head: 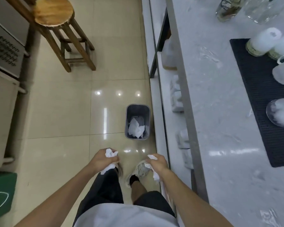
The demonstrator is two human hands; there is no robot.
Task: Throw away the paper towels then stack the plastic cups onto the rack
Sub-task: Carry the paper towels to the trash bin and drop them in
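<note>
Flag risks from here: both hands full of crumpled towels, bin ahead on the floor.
1. The grey bin is small and still ahead of both hands; a toss from here could miss and land on the tiles.
2. The paper towel in the left hand hangs loose below the fist, as does the one in the right hand; bits could drop early.
3. The bin sits tight against the counter base, so stepping closer risks kicking it.

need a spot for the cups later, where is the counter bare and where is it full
The counter is bare in the wide strip between its near edge and the black mat, and in the corner below the mat. The mat's right side is crowded with cups, and glass jars fill the counter's far end.
</note>
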